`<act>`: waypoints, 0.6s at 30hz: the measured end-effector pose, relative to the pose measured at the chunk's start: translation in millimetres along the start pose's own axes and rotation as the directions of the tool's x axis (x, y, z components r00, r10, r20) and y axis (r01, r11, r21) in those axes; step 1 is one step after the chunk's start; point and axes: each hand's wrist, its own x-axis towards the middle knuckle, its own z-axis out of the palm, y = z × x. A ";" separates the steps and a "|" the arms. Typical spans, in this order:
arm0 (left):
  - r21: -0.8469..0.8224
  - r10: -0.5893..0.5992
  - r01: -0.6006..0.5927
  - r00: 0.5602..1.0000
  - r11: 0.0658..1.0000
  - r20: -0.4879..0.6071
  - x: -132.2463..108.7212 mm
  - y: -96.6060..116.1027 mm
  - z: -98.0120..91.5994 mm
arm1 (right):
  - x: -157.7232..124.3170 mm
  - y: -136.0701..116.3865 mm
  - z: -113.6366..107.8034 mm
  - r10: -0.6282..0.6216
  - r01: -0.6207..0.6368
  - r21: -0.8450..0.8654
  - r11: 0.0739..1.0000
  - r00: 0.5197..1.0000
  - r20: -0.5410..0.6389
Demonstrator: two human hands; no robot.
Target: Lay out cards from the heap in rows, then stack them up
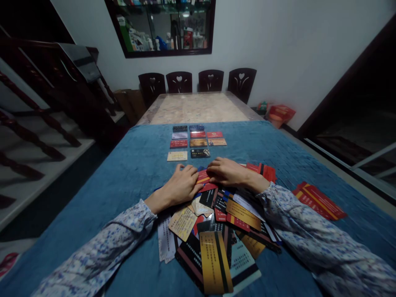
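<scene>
A red card (202,177) with a yellow stripe lies between my two hands at the far side of a loose heap of cards. My left hand (182,184) has its fingers curled at the card's left edge, thumb pressed on the near side. From the right, my right hand (227,172) closes its fingers and thumb on the same card's right end. Nearer to me, the heap spreads out with a gold card (215,262), a cream card (183,222), a pale green card (244,264) and several black ones, overlapping at odd angles.
Beyond my hands, cards lie in short rows, among them a black VIP card (200,153) and a white card (177,156). Red cards (320,201) lie fanned at the right. A blue cloth (123,173) covers the table's near part; several dark chairs (179,82) stand behind.
</scene>
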 end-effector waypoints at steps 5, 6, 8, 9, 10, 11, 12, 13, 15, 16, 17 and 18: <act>-0.026 -0.041 0.042 0.999 0.999 0.032 -0.3 -2.3 -1.5 | -0.3 -1.7 -0.9 0.029 -0.029 -0.029 0.999 1.000 -0.002; -0.031 -0.047 0.048 0.998 0.998 0.038 -0.5 -2.8 -1.8 | -0.5 -2.0 -1.8 0.034 -0.034 -0.032 0.999 0.999 0.001; -0.031 -0.052 0.054 0.998 0.998 0.044 -0.8 -3.4 -2.5 | -1.1 -2.1 -3.7 0.040 -0.039 -0.032 0.999 0.999 0.011; -0.028 -0.053 0.054 0.998 0.998 0.043 -0.9 -3.4 -2.8 | -1.4 -1.9 -4.4 0.040 -0.040 -0.027 0.999 0.999 0.017; -0.023 -0.053 0.054 0.998 0.998 0.042 -0.9 -3.3 -3.1 | -1.6 -1.6 -5.0 0.041 -0.040 -0.020 0.999 0.999 0.021; -0.019 -0.053 0.053 0.998 0.998 0.041 -0.8 -3.0 -3.3 | -1.7 -1.2 -5.5 0.040 -0.040 -0.012 0.999 0.999 0.024; -0.014 -0.052 0.052 0.998 0.999 0.039 -0.6 -2.7 -3.6 | -1.7 -0.8 -5.7 0.039 -0.039 -0.005 0.999 0.999 0.026; -0.007 -0.050 0.050 0.998 0.999 0.040 -0.3 -2.3 -3.7 | -1.6 -0.6 -5.9 0.037 -0.037 -0.001 0.999 0.999 0.029; 0.014 -0.045 0.044 0.998 0.999 0.049 0.3 -1.6 -3.9 | -1.3 -0.3 -6.3 0.034 -0.034 0.001 0.999 0.999 0.036; 0.027 -0.044 0.042 0.997 0.999 0.058 0.7 -1.3 -3.9 | -1.0 -0.4 -6.6 0.031 -0.031 0.000 1.000 0.999 0.041; 0.039 -0.043 0.040 0.997 0.998 0.068 1.0 -1.2 -3.9 | -0.8 -0.5 -6.9 0.029 -0.029 -0.003 1.000 0.999 0.043; 0.048 -0.044 0.040 0.996 0.998 0.076 1.3 -1.1 -3.8 | -0.6 -0.7 -7.3 0.028 -0.027 -0.006 1.000 0.999 0.043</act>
